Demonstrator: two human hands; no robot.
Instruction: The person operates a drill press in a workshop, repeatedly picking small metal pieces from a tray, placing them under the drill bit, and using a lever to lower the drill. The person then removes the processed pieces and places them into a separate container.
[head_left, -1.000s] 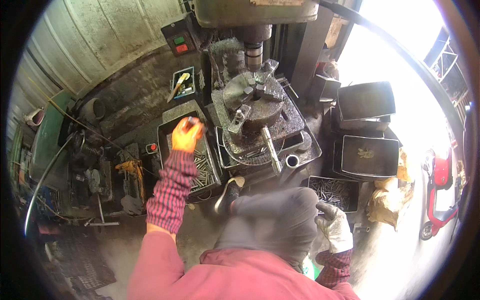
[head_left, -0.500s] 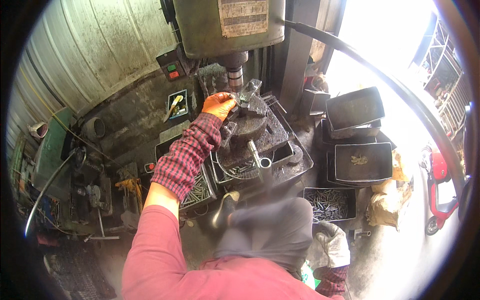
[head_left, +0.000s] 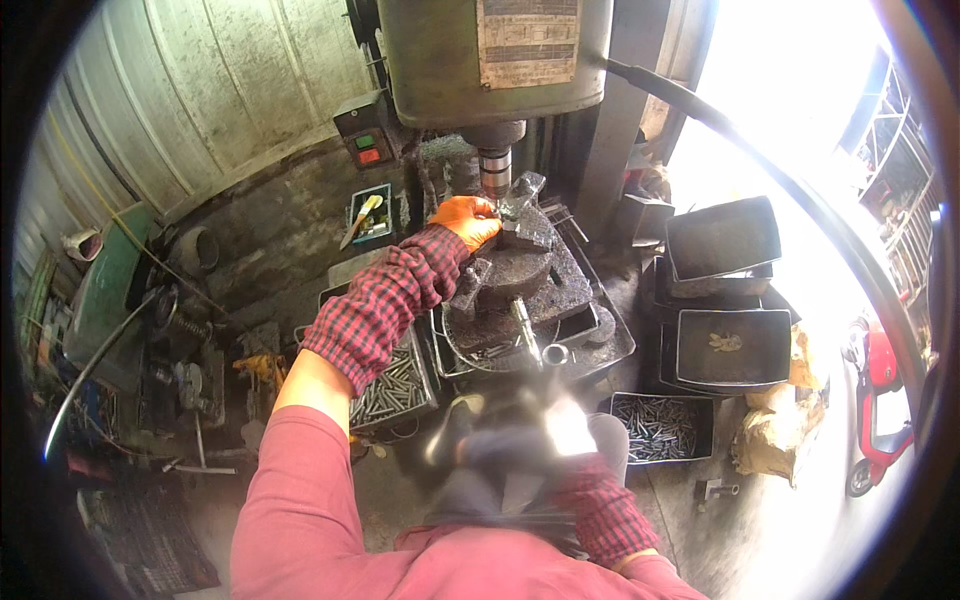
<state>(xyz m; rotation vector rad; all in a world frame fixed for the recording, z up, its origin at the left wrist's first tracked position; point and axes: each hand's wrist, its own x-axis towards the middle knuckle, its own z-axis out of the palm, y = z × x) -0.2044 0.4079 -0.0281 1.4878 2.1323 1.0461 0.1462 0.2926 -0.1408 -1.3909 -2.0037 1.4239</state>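
My left hand (head_left: 467,220), in an orange glove, has its fingers pinched together at the jaws of a dark, oily machine vise (head_left: 527,235). Whatever lies between those fingers is too small to make out. Right above the vise hangs the steel chuck (head_left: 495,172) of a drill press (head_left: 500,100). A metal handle (head_left: 525,330) sticks out of the vise toward me and ends near a short tube (head_left: 556,355). My right hand (head_left: 570,427), in a whitish glove, is over my lap below that tube, and its fingers are smeared by motion.
Metal pins (head_left: 385,390) fill a tray at left, and more pins (head_left: 655,425) lie in a bin at right. Dark bins (head_left: 725,240) are stacked beyond it. A switch box (head_left: 367,140) and a brush (head_left: 362,215) sit behind my left arm. A thick cable (head_left: 770,160) arcs across the right.
My right hand has swung from beside my right thigh up and left over my lap. My left hand stays at the vise. The whole view has shifted slightly.
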